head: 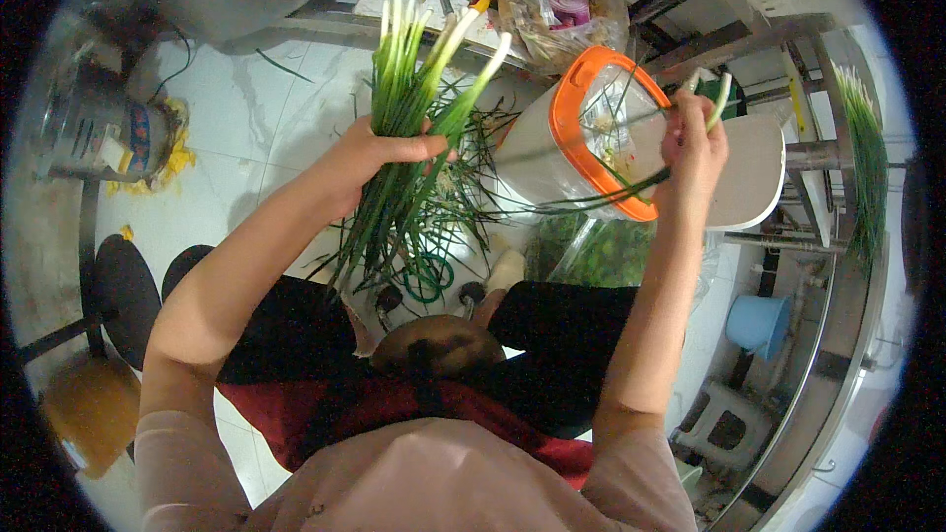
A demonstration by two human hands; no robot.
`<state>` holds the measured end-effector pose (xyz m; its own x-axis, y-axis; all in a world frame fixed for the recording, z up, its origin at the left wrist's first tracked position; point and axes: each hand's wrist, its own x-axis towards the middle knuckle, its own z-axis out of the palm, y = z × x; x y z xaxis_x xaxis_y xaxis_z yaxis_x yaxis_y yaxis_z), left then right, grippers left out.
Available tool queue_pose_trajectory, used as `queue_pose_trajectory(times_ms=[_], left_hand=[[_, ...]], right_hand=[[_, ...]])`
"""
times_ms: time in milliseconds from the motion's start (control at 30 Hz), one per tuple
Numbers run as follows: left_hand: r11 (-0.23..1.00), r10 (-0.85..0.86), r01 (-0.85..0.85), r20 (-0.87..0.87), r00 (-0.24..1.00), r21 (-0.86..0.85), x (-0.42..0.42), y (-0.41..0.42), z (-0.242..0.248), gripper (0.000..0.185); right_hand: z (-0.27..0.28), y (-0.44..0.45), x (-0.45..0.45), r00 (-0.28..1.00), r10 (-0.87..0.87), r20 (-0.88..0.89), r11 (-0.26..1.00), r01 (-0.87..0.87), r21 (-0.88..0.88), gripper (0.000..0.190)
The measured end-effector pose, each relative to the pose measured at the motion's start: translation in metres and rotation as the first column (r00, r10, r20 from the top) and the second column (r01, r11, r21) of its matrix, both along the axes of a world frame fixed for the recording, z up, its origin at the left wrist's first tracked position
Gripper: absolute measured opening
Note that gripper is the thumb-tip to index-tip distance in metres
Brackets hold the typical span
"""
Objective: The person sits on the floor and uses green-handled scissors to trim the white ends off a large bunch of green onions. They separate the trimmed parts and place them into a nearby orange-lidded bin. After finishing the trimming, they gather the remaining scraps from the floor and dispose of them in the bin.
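My left hand (pixel 403 148) grips a thick bunch of green onions (pixel 395 81), white ends upward and dark leaves hanging below. My right hand (pixel 695 137) pinches a smaller green onion stalk (pixel 720 100) with a pale end, raised over the right side of a bin. Long leaves trail leftward from that hand across the bin's orange rim (pixel 567 122). The tall bin stands with its lid (pixel 754 170) swung back, lined with clear plastic and holding some scraps. Loose green onion leaves (pixel 465 196) lie heaped on the floor between my feet, partly hidden by the bunch.
Greens in a clear plastic bag (pixel 606 251) lie below the bin. A bag of dry-looking scraps (pixel 532 33) sits beyond it. Another green onion bundle (pixel 866 155) rests along the metal rack at right. Further down are a blue bucket (pixel 755 325) and a plastic stool (pixel 739 425).
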<state>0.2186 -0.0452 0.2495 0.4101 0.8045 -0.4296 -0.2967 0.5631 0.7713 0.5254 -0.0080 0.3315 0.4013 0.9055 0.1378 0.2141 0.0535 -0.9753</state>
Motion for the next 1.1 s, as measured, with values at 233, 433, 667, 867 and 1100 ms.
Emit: queue_pose_trajectory(times_ms=[233, 433, 667, 867, 1100], left_hand=[[1.000, 0.004, -0.005, -0.051, 0.999, -0.010, 0.010, -0.002, 0.000, 0.048], [0.981, -0.157, 0.173, 0.165, 0.974, -0.084, 0.019, -0.007, 0.002, 0.046], [0.975, -0.200, 0.205, -0.068, 0.977, 0.081, 0.020, -0.006, 0.001, 0.045], [0.993, -0.121, 0.121, -0.022, 0.992, -0.004, 0.021, -0.009, 0.000, 0.045], [0.986, -0.166, 0.166, 0.027, 0.986, 0.007, 0.019, -0.009, 0.007, 0.042]], right_hand=[[-0.037, -0.018, -0.048, 0.835, 0.487, 0.258, 0.852, -0.388, -0.352, 0.039], [-0.031, -0.025, -0.075, 0.811, 0.475, -0.341, 0.759, -0.574, -0.308, 0.024], [-0.046, -0.026, -0.080, 0.876, 0.366, -0.314, 0.854, -0.450, -0.260, 0.026], [-0.045, -0.027, -0.085, 0.890, 0.362, -0.277, 0.841, -0.440, -0.315, 0.027], [-0.047, -0.031, -0.087, 0.797, 0.564, -0.214, 0.731, -0.603, -0.319, 0.028]])
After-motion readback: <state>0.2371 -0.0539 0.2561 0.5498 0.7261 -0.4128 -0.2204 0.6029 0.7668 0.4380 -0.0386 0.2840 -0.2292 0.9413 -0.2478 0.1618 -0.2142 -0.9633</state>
